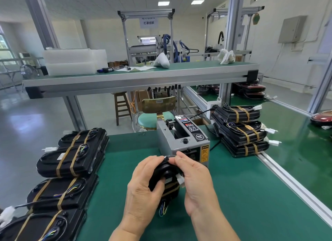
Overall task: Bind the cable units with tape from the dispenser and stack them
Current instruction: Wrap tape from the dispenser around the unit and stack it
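Binding looks to be the step in hand. One black cable unit (161, 172) is held up on edge just above the green desk (242, 195), near the middle, right in front of the mouth of the tape dispenser (185, 140). The left hand (142, 185) curls round its left side with the thumb on the face. The right hand (194, 177) pinches the top edge close to the dispenser's outlet. A tan tape band (170, 187) already crosses the lower part of the unit, and a white connector (179, 180) sticks out beside the right palm. Whether a fresh strip is under the right fingers cannot be told.

The finished units carry two bands each, so the next move probably calls for a second strip wrapped snugly over the coiled wires, then a flat, squared placing on a pile.

Bound units (71, 161) lie stacked along the left edge of the desk, and another pile (240, 133) sits to the right of the dispenser.

On the far shelf (143, 73), translucent white trays (71, 61) are stacked at the left; what they hold cannot be made out.
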`<state>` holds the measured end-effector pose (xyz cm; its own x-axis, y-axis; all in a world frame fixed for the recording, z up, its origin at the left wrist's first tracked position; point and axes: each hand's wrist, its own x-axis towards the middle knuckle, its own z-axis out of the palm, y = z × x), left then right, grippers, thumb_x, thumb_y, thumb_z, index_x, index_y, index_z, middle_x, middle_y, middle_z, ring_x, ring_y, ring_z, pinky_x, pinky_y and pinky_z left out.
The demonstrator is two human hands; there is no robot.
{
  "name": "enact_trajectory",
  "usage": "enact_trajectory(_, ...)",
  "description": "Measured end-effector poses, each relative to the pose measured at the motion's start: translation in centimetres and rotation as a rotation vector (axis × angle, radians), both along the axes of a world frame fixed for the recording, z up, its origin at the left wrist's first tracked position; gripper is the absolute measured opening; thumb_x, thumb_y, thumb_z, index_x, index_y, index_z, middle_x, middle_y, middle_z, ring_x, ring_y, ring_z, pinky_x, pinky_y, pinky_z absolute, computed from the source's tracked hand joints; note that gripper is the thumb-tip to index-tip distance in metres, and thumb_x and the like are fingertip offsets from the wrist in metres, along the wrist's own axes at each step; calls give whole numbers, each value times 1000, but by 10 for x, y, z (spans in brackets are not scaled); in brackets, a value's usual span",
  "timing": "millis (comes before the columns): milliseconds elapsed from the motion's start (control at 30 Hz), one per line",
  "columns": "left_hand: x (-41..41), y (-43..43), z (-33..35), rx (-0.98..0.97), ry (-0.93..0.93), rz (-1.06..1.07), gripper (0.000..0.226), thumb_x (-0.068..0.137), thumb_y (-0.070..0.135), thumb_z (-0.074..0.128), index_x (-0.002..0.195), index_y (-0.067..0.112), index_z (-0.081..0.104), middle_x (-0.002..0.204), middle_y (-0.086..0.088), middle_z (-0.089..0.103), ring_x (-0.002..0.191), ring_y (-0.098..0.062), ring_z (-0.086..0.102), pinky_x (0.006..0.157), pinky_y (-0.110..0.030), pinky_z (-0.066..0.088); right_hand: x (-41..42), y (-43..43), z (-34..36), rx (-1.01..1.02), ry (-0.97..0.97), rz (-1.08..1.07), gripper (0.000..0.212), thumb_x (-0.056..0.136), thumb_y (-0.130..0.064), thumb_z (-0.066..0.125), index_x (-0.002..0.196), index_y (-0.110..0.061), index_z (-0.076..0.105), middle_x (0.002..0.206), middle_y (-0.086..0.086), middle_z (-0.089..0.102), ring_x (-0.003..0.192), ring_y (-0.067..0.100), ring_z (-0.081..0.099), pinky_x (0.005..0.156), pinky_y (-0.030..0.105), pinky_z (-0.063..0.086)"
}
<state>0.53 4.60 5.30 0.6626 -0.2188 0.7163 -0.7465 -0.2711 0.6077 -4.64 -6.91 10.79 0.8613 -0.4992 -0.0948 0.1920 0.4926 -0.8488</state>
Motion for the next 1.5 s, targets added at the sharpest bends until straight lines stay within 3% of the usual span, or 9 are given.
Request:
enact_trajectory(300, 1, 1, 1, 11, 5, 1, 72, 70, -9, 72, 121, 39, 62, 125, 15, 58, 122, -17, 55, 104, -16, 38, 0, 1, -2, -46, -13, -11, 22, 84, -2, 67, 67, -9, 79, 118, -6, 65, 74, -9, 67, 52, 5, 45)
enact_trajectory(467, 2, 4, 3, -5, -9, -9, 63, 72, 2, 68, 122, 40, 60, 123, 12, 60, 120, -18, 57, 103, -19, 40, 2, -4, -9, -79, -24, -108, 16, 90, -7, 65, 84, -15, 78, 86, -1, 75, 72, 1, 67, 55, 10, 49)
enact_trajectory(633, 1, 5, 5, 8, -14, -1, 61, 74, 2, 68, 123, 39, 60, 122, 11, 60, 119, -20, 57, 102, -22, 41, 2, -8, -16, -116, -15, -105, 22, 93, 0, 60, 90, -11, 78, 81, -3, 77, 67, -4, 67, 56, 7, 47)
enact_trajectory(900, -2, 4, 15, 314, -96, 138, 78, 71, -3, 75, 134, 38, 54, 126, -2, 55, 117, -22, 51, 97, -37, 45, 6, -11, -25, -117, -12, -69, 30, 93, 5, 54, 96, -13, 77, 90, 1, 78, 81, 5, 72, 62, 11, 51)
enact_trajectory(1000, -2, 0, 25, 458, -131, 152, 79, 67, -2, 74, 135, 34, 57, 116, -2, 57, 104, -24, 55, 91, -38, 47, 9, -17, -32, -76, 12, -55, 29, 92, 5, 54, 95, -12, 77, 93, 3, 77, 86, 10, 72, 65, 15, 53)
enact_trajectory(1133, 2, 0, 34, 538, -86, 153, 74, 72, 3, 68, 136, 38, 54, 108, 3, 54, 97, -20, 53, 84, -36, 48, 24, -39, -45, 17, 132, -151, 19, 92, 5, 56, 97, -5, 72, 88, 9, 73, 76, 18, 67, 66, 24, 53)
enact_trajectory(1300, 7, -3, 43, 662, -37, 160, 64, 78, 30, 68, 137, 43, 46, 105, 8, 44, 95, -17, 46, 85, -30, 41, 45, -65, -58, -5, 276, -249, 9, 91, 0, 61, 92, 1, 69, 67, 5, 56, 52, 11, 48, 42, 17, 43)
enact_trajectory(1433, 11, -9, 53, 710, 32, 187, 67, 71, 68, 63, 131, 48, 44, 100, 11, 43, 90, -15, 47, 84, -28, 41, 57, -69, -59, -27, 328, -242, 13, 91, -6, 65, 80, 0, 68, 60, 3, 54, 45, 8, 47, 38, 17, 41)
enact_trajectory(1500, 12, -12, 56, 760, 53, 201, 76, 66, 85, 47, 131, 46, 43, 105, 12, 45, 97, -12, 48, 89, -28, 39, 60, -70, -57, -34, 346, -243, 16, 91, -10, 66, 76, -2, 66, 60, 4, 56, 46, 10, 49, 37, 18, 42)
